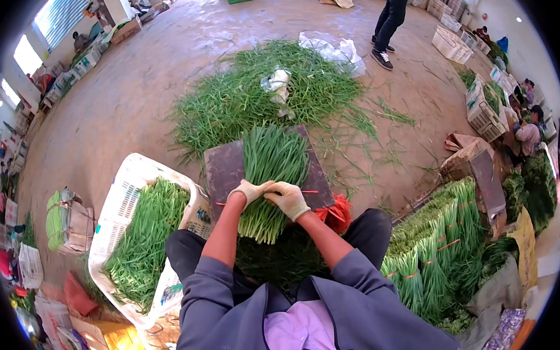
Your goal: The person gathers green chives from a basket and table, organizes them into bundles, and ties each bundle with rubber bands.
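A thick bunch of long green stalks (273,156) lies on a dark board (226,168), its pale cut ends toward me. A red tie (310,192) runs under the bunch and sticks out on both sides. Both hands wear pale gloves and meet on top of the bunch. My left hand (253,190) is closed at its left side, with fingertips against the other hand. My right hand (287,200) is closed over its right side. What the fingers pinch is too small to make out. More red ties (337,214) hang at the board's right edge.
A white crate (99,238) of loose greens stands at left. Tied bunches (433,262) are stacked at right. Beyond the board lies a heap of greens (225,102) with plastic bags (337,51). A person (393,14) stands at the back; others sit along the sides.
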`<state>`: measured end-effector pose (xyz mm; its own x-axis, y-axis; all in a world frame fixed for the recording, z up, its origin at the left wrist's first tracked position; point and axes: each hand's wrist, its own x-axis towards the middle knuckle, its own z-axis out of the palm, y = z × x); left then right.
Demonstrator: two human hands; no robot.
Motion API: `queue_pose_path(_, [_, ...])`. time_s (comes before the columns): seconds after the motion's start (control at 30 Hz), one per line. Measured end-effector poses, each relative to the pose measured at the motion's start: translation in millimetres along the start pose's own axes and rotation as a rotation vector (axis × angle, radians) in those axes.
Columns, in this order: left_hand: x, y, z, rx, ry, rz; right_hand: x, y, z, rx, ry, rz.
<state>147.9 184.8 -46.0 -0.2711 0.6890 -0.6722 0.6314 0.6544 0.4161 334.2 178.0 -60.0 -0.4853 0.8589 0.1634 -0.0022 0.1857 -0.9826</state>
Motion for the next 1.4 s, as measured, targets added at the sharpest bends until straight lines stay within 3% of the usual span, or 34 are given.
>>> queue_pose_path(0.03, [10.8, -0.7, 6.4, 0.171, -0.043, -0.026, -0.2, -5.7, -2.4, -0.001, 0.002, 0.005])
queue_pose_path(0.1, [20.7, -1.0, 17.1, 0.238, -0.065, -0.039, -0.6, -18.0, -4.6, -0.403, -0.046, -0.396])
queue_pose_path(0.13, [18.8, 1.5, 16.9, 0.247, -0.051, -0.037, -6.8, -33.3, -2.6, -0.369, -0.086, -0.317])
queue_pose_path(0.23, [-1.2, 9.9, 15.2, 0.193, -0.025, -0.091, -29.9, -78.5, 2.4, -0.274, -0.086, -0.496])
queue_pose_path(0.33, [-12.4, 5.2, 20.9, 0.123, 0.101, -0.018, -67.4, -132.3, -3.9, -0.289, -0.165, -0.381])
queue_pose_path(0.5, [-17.4, 0.4, 27.9, 0.09, 0.187, 0.006, -107.7, -174.2, -24.9, -0.249, -0.189, -0.375])
queue_pose_path(0.57, [-18.7, -0.8, 27.4, 0.065, 0.198, 0.021, -120.0, -185.1, -35.2, 0.008, -0.273, -0.329])
queue_pose_path(0.63, [-17.5, -0.9, 28.2, 0.061, 0.2, 0.022, -128.3, -186.2, -39.3, 0.036, -0.287, -0.215])
queue_pose_path(0.7, [-15.7, -1.2, 29.3, 0.067, 0.2, 0.034, -124.6, -152.7, -42.2, -0.06, -0.457, -0.05])
queue_pose_path(0.73, [-13.5, -3.3, 30.6, 0.046, 0.204, 0.028, -125.3, -125.6, -42.9, -0.125, -0.573, 0.356])
queue_pose_path(0.77, [-11.3, -4.6, 30.5, 0.025, 0.211, 0.023, -130.8, -80.7, -49.0, -0.49, -0.686, 0.163])
queue_pose_path(0.83, [-9.3, -4.2, 26.3, 0.008, 0.19, 0.057, -125.6, -61.7, -51.9, -0.911, -0.607, 0.266])
queue_pose_path(0.9, [-14.8, -8.7, 30.0, -0.04, 0.227, 0.028, -105.5, -37.5, -51.0, -0.232, -0.29, 0.45])
queue_pose_path(1.0, [-28.8, -9.9, 37.5, -0.095, 0.291, 0.031, -80.0, 17.1, -34.2, -0.641, -0.079, 0.501])
queue_pose_path(1.1, [-35.8, -13.2, 48.2, -0.125, 0.39, 0.039, -62.1, 55.4, -15.7, -0.606, -0.078, 0.644])
queue_pose_path(1.17, [-46.4, -8.5, 47.5, -0.191, 0.339, 0.03, -55.6, 57.9, 1.2, -0.481, -0.048, 0.481])
queue_pose_path(1.23, [-52.7, 0.3, 49.9, -0.119, 0.32, 0.03, -47.7, 48.5, 20.9, -0.569, 0.013, 0.301])
queue_pose_path(1.3, [-55.8, 6.9, 52.0, -0.048, 0.303, 0.03, -45.0, 45.6, 22.9, -0.661, -0.091, 0.372])
queue_pose_path(1.4, [-58.8, 9.8, 61.0, -0.04, 0.394, -0.031, -53.9, 52.8, 14.5, -0.588, -0.044, 0.206])
